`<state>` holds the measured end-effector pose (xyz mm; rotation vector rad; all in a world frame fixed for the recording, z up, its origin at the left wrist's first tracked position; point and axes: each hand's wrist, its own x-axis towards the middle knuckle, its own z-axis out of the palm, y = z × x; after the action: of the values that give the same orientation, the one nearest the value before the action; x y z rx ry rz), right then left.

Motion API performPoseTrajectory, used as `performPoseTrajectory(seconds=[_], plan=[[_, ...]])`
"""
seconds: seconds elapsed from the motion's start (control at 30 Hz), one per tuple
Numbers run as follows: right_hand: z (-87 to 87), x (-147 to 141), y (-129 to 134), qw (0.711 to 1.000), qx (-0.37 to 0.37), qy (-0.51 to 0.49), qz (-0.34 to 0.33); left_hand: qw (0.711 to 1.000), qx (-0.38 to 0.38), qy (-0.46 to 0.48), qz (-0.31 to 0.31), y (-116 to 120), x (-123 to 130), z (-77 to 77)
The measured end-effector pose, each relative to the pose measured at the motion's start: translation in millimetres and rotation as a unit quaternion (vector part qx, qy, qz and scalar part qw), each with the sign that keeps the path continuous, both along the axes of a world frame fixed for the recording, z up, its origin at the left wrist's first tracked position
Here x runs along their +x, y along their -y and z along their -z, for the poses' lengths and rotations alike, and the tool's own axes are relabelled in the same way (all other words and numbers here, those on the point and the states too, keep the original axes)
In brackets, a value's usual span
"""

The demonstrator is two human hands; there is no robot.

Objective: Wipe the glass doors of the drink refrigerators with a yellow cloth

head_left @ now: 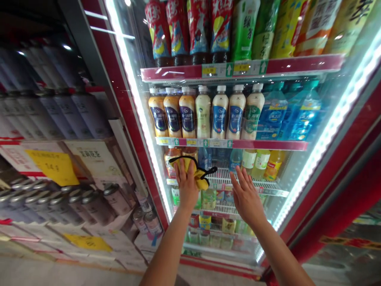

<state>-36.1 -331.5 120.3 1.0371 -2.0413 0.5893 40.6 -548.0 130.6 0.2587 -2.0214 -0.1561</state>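
My left hand [187, 184] presses a yellow cloth with black edging [202, 183] against the front of a lit drinks cooler. The cloth bunches out above and to the right of its fingers. My right hand [246, 195] is raised to the right, fingers spread and nothing held. Behind both hands, wire shelves [222, 174] hold drinks. Just above them, a shelf with a pink price strip [268, 145] carries milk-tea bottles [219, 115] and large blue bottles [303, 111].
Red and green bottles [245, 29] line the cooler's top shelf. Bright light strips [131, 75] run down its sides. On the left, store shelves hold rows of cans [92, 206] and yellow price signs [53, 167]. A red frame [333, 206] stands at right.
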Motion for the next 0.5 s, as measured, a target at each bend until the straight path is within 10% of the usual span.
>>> performPoseTrajectory(seconds=[0.13,0.3,0.5], plan=[[10.4,-6.6,5.1,1.0,-0.006,0.007,-0.016,0.997,-0.063,0.041,-0.002,-11.5,-0.7,17.1],[18.2,-11.0,4.6,0.998,-0.017,0.025,-0.046,0.975,-0.197,0.098,0.032,-9.5,-2.0,-3.5],[22.5,-12.4,4.4,0.997,-0.033,0.032,-0.057,0.994,-0.031,0.056,-0.092,-2.5,14.4,16.0]])
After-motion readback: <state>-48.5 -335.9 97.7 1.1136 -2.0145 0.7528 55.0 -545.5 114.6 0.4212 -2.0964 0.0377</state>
